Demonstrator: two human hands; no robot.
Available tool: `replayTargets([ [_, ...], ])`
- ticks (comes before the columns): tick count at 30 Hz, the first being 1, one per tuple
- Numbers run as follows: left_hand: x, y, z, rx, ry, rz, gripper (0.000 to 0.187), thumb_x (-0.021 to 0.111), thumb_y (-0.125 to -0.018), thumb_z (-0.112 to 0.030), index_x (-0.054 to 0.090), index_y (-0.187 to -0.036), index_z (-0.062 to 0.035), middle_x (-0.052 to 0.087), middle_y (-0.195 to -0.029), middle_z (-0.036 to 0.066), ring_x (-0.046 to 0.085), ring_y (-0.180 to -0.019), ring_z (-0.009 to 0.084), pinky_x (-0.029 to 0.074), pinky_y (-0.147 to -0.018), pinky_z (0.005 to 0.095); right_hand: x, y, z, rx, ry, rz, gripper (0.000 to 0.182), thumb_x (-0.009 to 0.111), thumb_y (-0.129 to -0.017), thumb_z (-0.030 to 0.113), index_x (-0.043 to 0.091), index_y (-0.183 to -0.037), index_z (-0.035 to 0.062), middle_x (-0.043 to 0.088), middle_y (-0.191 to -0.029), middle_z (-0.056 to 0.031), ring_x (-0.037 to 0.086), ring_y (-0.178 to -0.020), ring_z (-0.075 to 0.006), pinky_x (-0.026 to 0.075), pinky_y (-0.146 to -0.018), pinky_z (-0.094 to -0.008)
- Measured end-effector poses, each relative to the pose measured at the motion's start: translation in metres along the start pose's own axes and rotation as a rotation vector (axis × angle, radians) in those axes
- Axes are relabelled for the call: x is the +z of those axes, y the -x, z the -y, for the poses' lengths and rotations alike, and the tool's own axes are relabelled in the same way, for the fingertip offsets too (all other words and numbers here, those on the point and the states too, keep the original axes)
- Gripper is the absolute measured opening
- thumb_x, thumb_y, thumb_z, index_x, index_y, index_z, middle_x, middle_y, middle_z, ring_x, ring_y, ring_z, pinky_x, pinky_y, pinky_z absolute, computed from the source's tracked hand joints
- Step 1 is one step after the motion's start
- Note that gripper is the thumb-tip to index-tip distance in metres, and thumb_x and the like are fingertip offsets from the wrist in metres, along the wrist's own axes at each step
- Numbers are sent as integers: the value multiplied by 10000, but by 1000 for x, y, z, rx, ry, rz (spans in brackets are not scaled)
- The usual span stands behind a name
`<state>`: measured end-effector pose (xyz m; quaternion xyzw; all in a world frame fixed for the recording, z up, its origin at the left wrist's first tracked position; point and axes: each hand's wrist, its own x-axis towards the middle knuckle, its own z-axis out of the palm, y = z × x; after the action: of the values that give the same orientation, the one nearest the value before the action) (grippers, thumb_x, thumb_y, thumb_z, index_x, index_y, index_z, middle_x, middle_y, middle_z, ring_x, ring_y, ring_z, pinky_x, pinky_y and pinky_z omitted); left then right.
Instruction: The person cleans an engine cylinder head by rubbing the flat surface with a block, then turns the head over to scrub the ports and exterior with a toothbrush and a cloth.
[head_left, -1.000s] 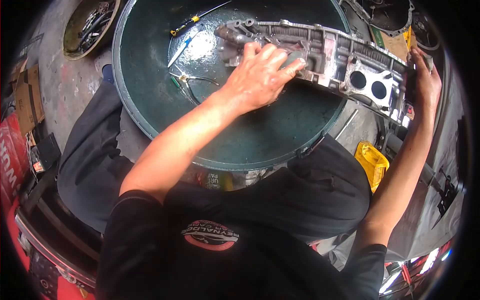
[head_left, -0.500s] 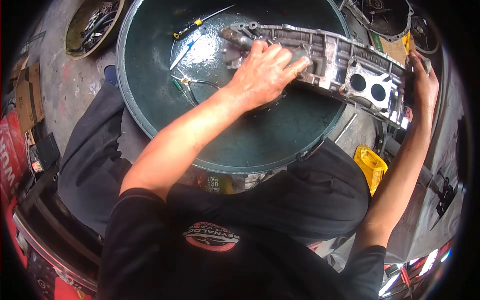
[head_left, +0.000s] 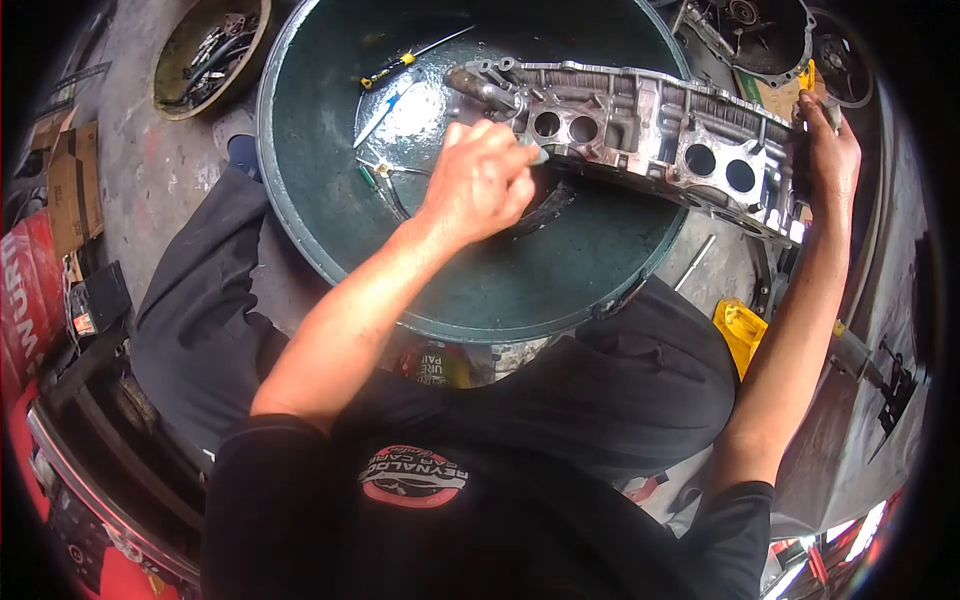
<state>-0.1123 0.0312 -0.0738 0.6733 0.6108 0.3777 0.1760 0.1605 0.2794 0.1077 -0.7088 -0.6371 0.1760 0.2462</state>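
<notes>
An aluminium cylinder head (head_left: 650, 140) with round ports lies tilted across the dark green tub (head_left: 480, 320), its right end past the rim. My left hand (head_left: 480, 180) is closed in front of its left part, on a small grey-green scouring pad (head_left: 541, 155) whose edge shows by the fingertips. At the right end, my right hand (head_left: 832, 160) grips the cylinder head, with its fingers partly hidden behind it. In the tub lie a yellow-and-black screwdriver (head_left: 388, 70), a blue-and-white brush-like tool (head_left: 382, 115) and green-handled pliers (head_left: 368, 178), partly covered by my left hand.
A basin (head_left: 165, 75) of metal parts stands at upper left, near a cardboard box (head_left: 75, 190). At upper right is a large metal housing (head_left: 760, 60). A yellow plastic piece (head_left: 740, 330) and a metal rod (head_left: 695, 262) lie right of the tub.
My left hand has moved left and down from the middle of the cylinder head, uncovering two ports. My right hand keeps its grip, and the cylinder head has tilted slightly.
</notes>
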Motion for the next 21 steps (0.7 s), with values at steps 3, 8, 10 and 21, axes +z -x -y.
replayTargets([
  [3, 14, -13, -21, -326, 304, -207, 233, 696, -870, -158, 740, -1050, -17, 668, -889, 129, 638, -841, 275, 513, -781, 370, -4, 0, -8, -22, 5, -3, 327, 714, -895, 357, 731, -1112, 113, 641, -722, -39, 553, -547, -107, 426, -499, -289],
  [8, 51, -30, -57, -732, 741, -450, 391, 716, -857, -19, 566, -1215, 31, 665, -803, 59, 616, -763, 104, 491, -704, 252, -3, -3, -12, -65, 6, -8, 347, 714, -885, 364, 741, -1142, 132, 678, -791, -41, 590, -624, -108, 466, -580, -290],
  [10, 62, -27, -58, -801, 762, -408, 286, 721, -860, -28, 586, -1107, 22, 668, -754, 57, 614, -650, 99, 486, -586, 239, -5, -5, -18, -74, 60, -19, 366, 708, -878, 376, 743, -1167, 154, 712, -891, -50, 622, -720, -112, 494, -681, -290],
  [21, 38, -40, -51, -850, 621, -20, 199, 747, -874, -139, 623, -942, 1, 690, -759, 68, 572, -517, 87, 434, -440, 244, -6, -1, -19, -102, 47, 37, 366, 704, -908, 347, 739, -1188, 113, 735, -1049, -21, 628, -952, -95, 467, -865, -257],
])
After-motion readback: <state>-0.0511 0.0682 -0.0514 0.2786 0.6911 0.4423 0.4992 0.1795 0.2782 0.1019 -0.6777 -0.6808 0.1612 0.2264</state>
